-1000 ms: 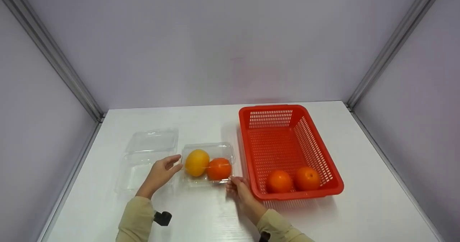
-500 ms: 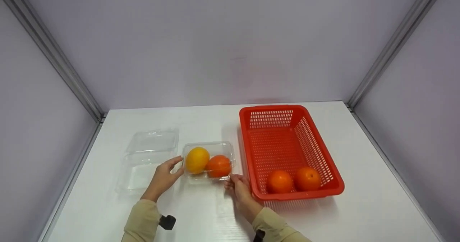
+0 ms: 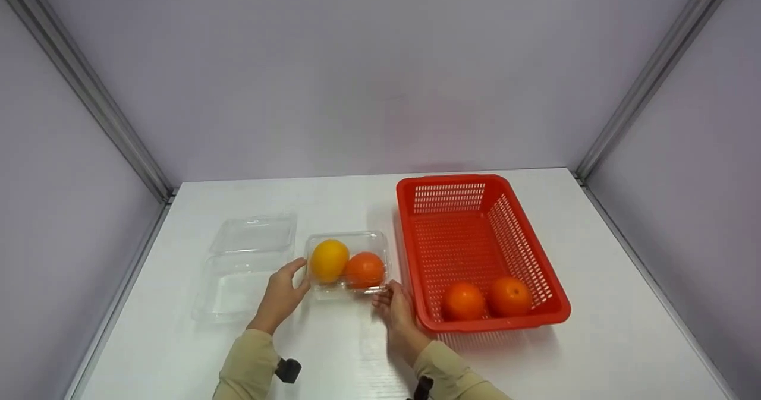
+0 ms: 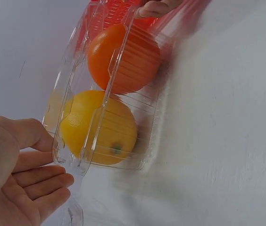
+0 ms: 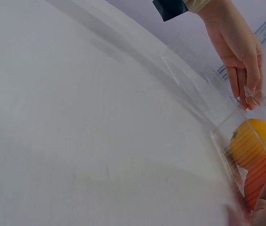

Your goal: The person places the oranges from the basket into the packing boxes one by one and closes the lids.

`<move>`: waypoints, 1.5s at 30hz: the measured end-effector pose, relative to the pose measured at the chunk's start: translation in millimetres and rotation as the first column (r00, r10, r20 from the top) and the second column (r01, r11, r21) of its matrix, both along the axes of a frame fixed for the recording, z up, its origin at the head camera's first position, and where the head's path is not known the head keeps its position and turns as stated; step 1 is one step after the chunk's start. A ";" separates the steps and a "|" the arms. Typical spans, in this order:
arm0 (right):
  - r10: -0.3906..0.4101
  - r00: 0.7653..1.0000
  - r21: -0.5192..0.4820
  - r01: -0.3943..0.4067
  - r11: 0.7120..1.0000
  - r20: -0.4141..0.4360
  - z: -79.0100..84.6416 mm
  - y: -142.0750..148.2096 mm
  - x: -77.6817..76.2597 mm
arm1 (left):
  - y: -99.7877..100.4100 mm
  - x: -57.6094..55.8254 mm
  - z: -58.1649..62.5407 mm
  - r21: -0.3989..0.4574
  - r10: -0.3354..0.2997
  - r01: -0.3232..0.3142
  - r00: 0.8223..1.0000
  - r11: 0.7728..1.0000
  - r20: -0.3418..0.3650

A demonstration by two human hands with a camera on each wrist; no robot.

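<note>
A clear plastic clamshell container sits mid-table with its lid over two round fruits. One is a yellow fruit with a green stem spot, the other an orange beside it. My left hand pinches the container's left edge between thumb and fingers, the remaining fingers spread below the rim in the left wrist view. At the front right corner, my right hand grips the rim with thumb and fingertips. Its fingers are partly cut off in the right wrist view.
A red plastic basket stands to the right, close by my right hand, with two oranges at its near end. To the left lies a second clear container with its lid spread back. Pale walls enclose the white table.
The covered container and its fruits have shifted slightly away and to the right. My left hand has come in from the left to its edge, and my right hand has moved a little forward.
</note>
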State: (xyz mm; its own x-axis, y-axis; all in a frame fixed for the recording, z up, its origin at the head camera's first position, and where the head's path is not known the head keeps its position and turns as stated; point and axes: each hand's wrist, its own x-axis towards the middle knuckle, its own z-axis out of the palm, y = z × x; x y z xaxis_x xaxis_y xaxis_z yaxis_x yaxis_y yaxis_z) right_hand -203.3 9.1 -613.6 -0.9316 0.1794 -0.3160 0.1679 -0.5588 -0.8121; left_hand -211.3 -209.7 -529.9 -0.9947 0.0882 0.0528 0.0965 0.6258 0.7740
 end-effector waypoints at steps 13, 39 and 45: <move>-0.049 0.989 -0.011 0.051 0.999 0.140 49.4 -3.9 12.1 | 9.9 0.0 -4.6 0.010 0.034 -0.034 0.998 0.999 -0.049; -0.085 0.989 0.030 0.082 0.996 0.120 48.2 -7.4 12.8 | 22.4 8.0 -3.8 -0.023 0.167 -0.165 0.983 0.986 0.072; -0.085 0.991 0.025 0.083 0.996 0.101 44.0 -4.2 10.1 | 24.4 8.7 -0.1 -0.013 0.177 -0.176 0.974 0.984 0.141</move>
State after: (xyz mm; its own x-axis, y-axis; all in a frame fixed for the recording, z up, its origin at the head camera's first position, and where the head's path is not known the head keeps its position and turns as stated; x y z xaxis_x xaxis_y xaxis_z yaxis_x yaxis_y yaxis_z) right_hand -193.2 4.8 -569.6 -0.8762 0.2635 -0.4035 0.2031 -0.5574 -0.8050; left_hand -202.6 -185.3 -530.1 -0.9920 -0.0895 -0.0896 -0.1259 0.6235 0.7716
